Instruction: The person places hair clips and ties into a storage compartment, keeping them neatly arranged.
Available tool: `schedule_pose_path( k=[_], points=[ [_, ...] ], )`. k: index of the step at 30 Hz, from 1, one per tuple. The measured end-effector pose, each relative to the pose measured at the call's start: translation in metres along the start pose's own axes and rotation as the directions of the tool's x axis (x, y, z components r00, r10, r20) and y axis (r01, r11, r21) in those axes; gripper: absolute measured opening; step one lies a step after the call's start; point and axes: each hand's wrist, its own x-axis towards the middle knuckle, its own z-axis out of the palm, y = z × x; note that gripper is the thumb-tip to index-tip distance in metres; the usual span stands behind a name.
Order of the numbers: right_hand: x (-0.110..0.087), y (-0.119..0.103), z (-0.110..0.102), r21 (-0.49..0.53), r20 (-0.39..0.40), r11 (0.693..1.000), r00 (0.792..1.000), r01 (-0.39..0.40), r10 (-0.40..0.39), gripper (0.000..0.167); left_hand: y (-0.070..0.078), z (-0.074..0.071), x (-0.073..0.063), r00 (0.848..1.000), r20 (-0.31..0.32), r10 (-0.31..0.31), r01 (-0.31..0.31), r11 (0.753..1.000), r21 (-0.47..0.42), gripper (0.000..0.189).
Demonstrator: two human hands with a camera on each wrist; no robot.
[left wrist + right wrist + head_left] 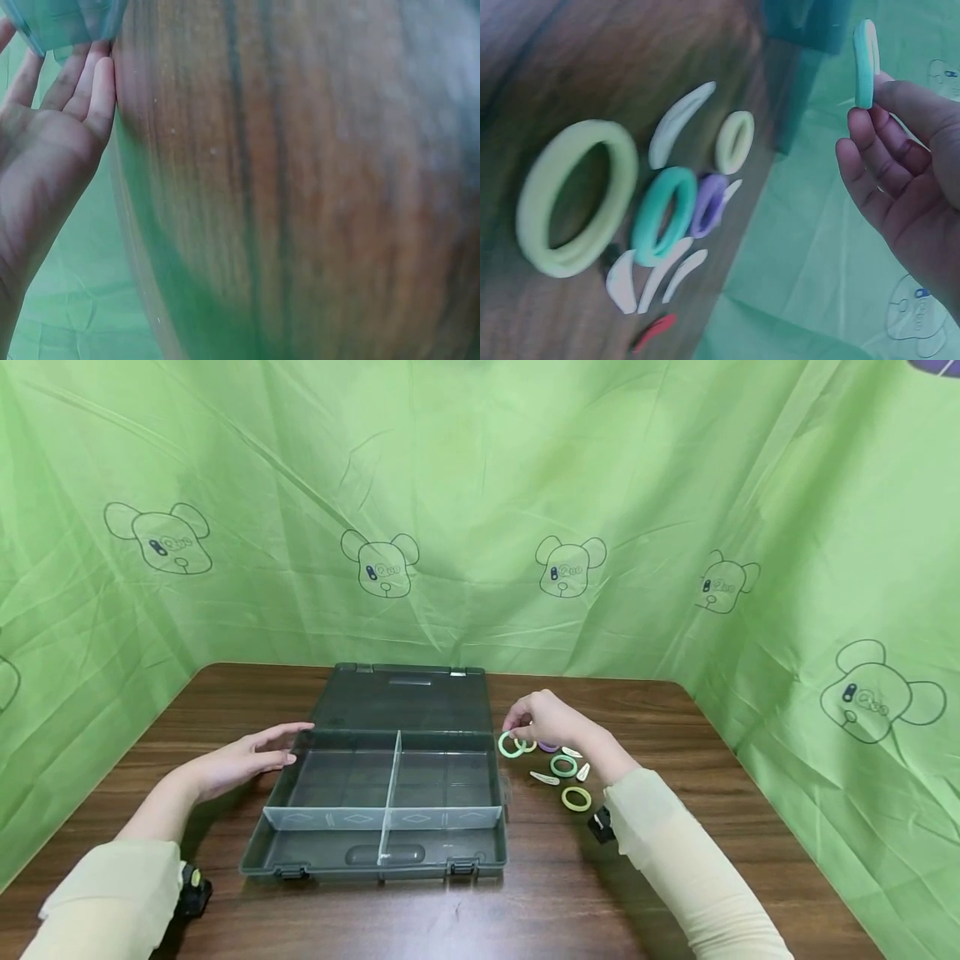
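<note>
My right hand (551, 720) pinches a mint-green hair tie (864, 67) between thumb and fingertips, raised just right of a dark translucent organizer box (330, 819). A pale band runs along one side of the hair tie. At the box's left edge, my left hand (234, 763) rests with loosely extended fingers touching its wall. The box's lid (408, 703) is folded back flat, and clear dividers split the tray into several compartments. Below the right hand lie a yellow-green hair tie (540, 202), a green one (641, 236), a purple one (698, 217) and a small yellow one (725, 150).
Several white hair clips (545, 778) lie among the hair ties, and a red clip (656, 331) shows in the right wrist view. The brown wooden table (660, 860) is surrounded at the back and sides by a green curtain (480, 485) with bear-head drawings.
</note>
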Motion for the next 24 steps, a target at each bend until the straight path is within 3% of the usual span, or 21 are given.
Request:
schedule_pose_path(
  k=[4,12,24],
  points=[
    [0.005,-0.009,-0.007,0.016,0.011,1.0,1.0,-0.023,0.023,0.005,0.001,0.0,0.0,1.0,0.014,-0.001,0.002,0.999,-0.034,0.057],
    [0.022,-0.03,-0.016,-0.001,-0.032,1.0,0.999,0.013,-0.013,0.004,0.004,-0.001,-0.001,0.999,0.03,-0.02,0.023,0.994,-0.105,0.058],
    [0.05,-0.067,-0.024,-0.001,-0.085,1.0,0.996,0.014,-0.014,0.005,0.006,0.001,-0.002,0.999,0.043,-0.028,0.034,0.991,-0.133,0.063]
  ],
)
